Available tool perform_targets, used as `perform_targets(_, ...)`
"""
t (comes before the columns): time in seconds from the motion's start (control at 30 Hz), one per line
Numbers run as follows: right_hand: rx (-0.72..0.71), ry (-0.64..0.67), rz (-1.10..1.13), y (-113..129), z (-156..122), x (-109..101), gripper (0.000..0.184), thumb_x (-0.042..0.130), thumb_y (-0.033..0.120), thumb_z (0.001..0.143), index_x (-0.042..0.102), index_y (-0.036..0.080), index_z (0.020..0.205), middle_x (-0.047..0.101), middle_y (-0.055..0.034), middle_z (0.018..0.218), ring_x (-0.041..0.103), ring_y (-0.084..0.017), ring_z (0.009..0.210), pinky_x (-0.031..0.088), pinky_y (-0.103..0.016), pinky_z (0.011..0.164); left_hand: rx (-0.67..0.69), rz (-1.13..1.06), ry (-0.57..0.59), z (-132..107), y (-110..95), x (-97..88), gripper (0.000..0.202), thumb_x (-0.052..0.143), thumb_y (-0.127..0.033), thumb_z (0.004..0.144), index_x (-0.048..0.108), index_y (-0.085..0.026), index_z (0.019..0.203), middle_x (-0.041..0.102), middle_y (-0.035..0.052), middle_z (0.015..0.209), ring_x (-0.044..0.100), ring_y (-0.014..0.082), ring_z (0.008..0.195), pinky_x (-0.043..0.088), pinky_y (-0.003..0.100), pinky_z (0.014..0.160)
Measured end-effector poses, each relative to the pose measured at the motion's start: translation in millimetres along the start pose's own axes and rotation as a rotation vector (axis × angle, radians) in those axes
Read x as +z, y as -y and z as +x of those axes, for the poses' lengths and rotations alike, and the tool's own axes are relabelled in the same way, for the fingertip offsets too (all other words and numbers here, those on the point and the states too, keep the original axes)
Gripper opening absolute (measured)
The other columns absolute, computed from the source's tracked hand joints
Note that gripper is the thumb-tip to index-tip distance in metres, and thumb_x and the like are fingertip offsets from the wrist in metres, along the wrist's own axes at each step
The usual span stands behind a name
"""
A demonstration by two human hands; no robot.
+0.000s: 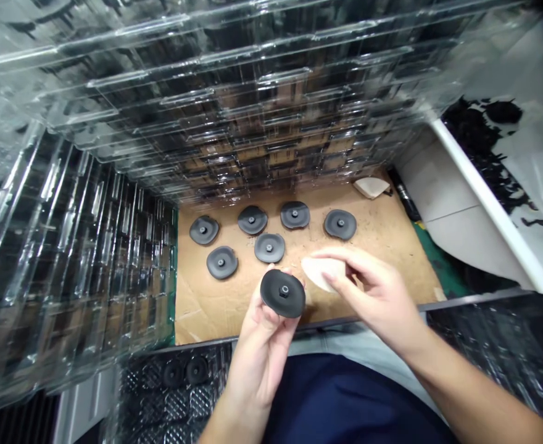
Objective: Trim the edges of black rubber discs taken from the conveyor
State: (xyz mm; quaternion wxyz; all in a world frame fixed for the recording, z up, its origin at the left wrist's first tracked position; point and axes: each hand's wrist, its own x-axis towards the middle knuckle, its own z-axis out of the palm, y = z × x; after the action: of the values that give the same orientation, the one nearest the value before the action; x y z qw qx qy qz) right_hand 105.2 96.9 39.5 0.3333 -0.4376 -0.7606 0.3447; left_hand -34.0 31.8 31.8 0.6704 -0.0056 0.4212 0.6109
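Observation:
My left hand holds up a black rounded-square disc with a small raised hub at its centre, fingers wrapped round its edge and underside. Just right of it, my right hand pinches a thin white flat piece with a rounded edge between thumb and fingers. The white piece is close to the disc; whether they touch I cannot tell. Several matching black discs, such as the near-left disc and the right disc, lie hub-up on a brown cardboard sheet.
Tall stacks of clear plastic trays wall in the left and back. A white fan-shaped piece lies at the back right. On the right stands a white bin holding small black parts. A tray with discs sits low at left.

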Motion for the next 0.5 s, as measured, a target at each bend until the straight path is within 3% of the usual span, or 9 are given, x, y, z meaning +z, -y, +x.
perform_targets(0.1,-0.152,0.002,0.111,36.1,10.8,-8.6,0.023,0.047,0.017,0.091,0.061,0.016,0.109,0.066,-0.0047,0.095,0.062,-0.014,0.085,0.052,-0.025,0.076,-0.041,0.026,0.056,-3.9,2.3,4.1,0.050,0.076,-0.027,0.068,0.062,-0.023,0.116,0.065,0.0071,0.117,0.057,0.0251,0.113,0.047,0.033,0.096)
perform_targets(0.23,-0.091,0.319,0.181,52.0,15.8,-7.5,0.020,0.049,0.009,0.088,0.066,0.018,0.095,0.066,0.0004,0.088,0.061,-0.008,0.080,0.050,-0.017,0.074,0.016,0.034,0.027,-7.5,1.9,4.7,0.044,0.074,-0.018,0.069,0.064,-0.027,0.112,0.071,0.0012,0.103,0.065,0.0147,0.095,0.051,0.016,0.078)
perform_targets(0.3,-0.152,0.185,0.146,50.5,16.0,-3.6,0.019,0.050,0.010,0.088,0.066,0.016,0.096,0.067,-0.0010,0.089,0.061,-0.010,0.081,0.049,-0.019,0.076,0.047,0.050,0.018,-8.4,-0.1,5.9,0.045,0.077,-0.017,0.065,0.066,-0.026,0.108,0.072,-0.0017,0.086,0.066,0.0091,0.080,0.049,0.008,0.064)
perform_targets(0.37,-0.239,-0.025,0.124,49.6,12.6,-1.0,0.022,0.047,0.012,0.090,0.064,0.009,0.105,0.066,-0.0061,0.088,0.060,-0.013,0.082,0.050,-0.024,0.078,0.027,0.093,0.038,-9.6,-3.1,7.4,0.047,0.080,-0.020,0.061,0.068,-0.022,0.107,0.072,-0.0009,0.081,0.065,0.0087,0.073,0.049,0.008,0.062)
perform_targets(0.4,-0.261,-0.056,0.144,49.9,9.8,-1.2,0.024,0.046,0.012,0.090,0.063,0.007,0.107,0.065,-0.0071,0.086,0.060,-0.014,0.080,0.050,-0.024,0.076,0.017,0.116,0.040,-10.3,-4.8,7.7,0.050,0.082,-0.020,0.059,0.068,-0.022,0.107,0.073,0.0004,0.086,0.066,0.0103,0.075,0.051,0.010,0.066)
perform_targets(0.5,-0.191,0.173,0.255,53.0,3.6,-6.6,0.021,0.049,0.008,0.088,0.065,0.013,0.100,0.065,-0.0026,0.083,0.059,-0.009,0.073,0.050,-0.018,0.071,0.049,0.133,-0.005,-11.7,-7.6,8.3,0.054,0.083,-0.018,0.056,0.067,-0.028,0.106,0.071,0.0013,0.106,0.067,0.0167,0.089,0.054,0.023,0.082)
